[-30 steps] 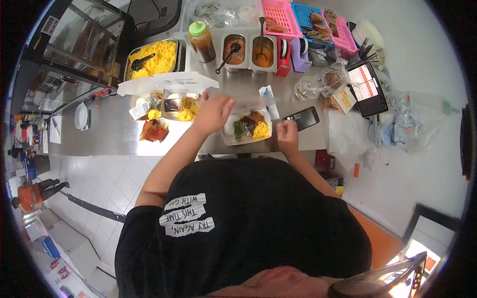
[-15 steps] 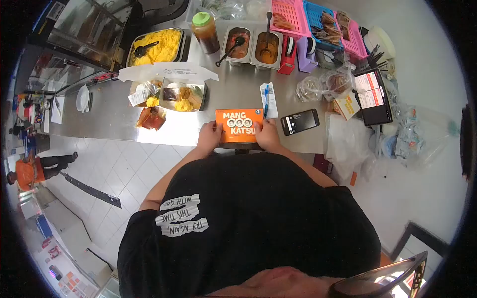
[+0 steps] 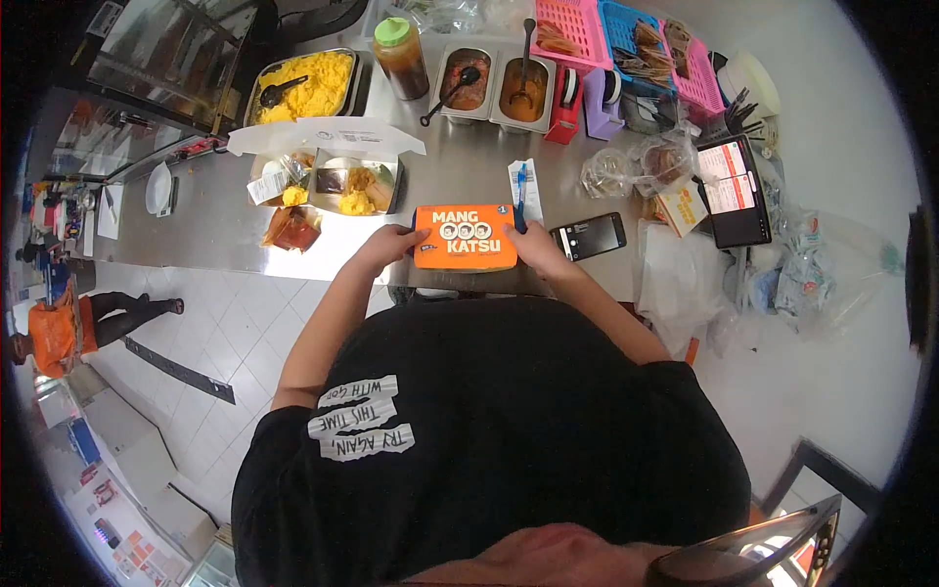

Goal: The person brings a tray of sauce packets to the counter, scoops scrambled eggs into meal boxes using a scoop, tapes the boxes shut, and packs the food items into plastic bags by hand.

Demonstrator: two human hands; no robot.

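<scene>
An orange takeout box (image 3: 466, 256) with "Mang Katsu" on its lid lies closed at the counter's front edge, between my hands. My left hand (image 3: 393, 244) grips its left side, thumb on the lid's edge. On the opposite side, my right hand (image 3: 533, 245) holds the box, its thumb on the top. A blue pen (image 3: 521, 191) lies on a white receipt (image 3: 530, 176) just beyond my right hand, and a black phone (image 3: 590, 236) is to the right of it. Left of the box stand open food boxes (image 3: 399, 186) with yellow rice, and a sauce packet (image 3: 292, 229) lies before them.
Along the back are a rice tray (image 3: 356, 93), a green-capped sauce bottle (image 3: 402, 67), two metal sauce pans (image 3: 499, 110) with utensils, and pink and blue baskets (image 3: 604, 49). At right stand a tablet (image 3: 751, 186) and plastic bags (image 3: 665, 284). A person in orange (image 3: 57, 328) is far left.
The takeout box has shifted slightly left and away from me, showing more of its front side. My left hand has moved outward along its left side. The distant person has moved a little.
</scene>
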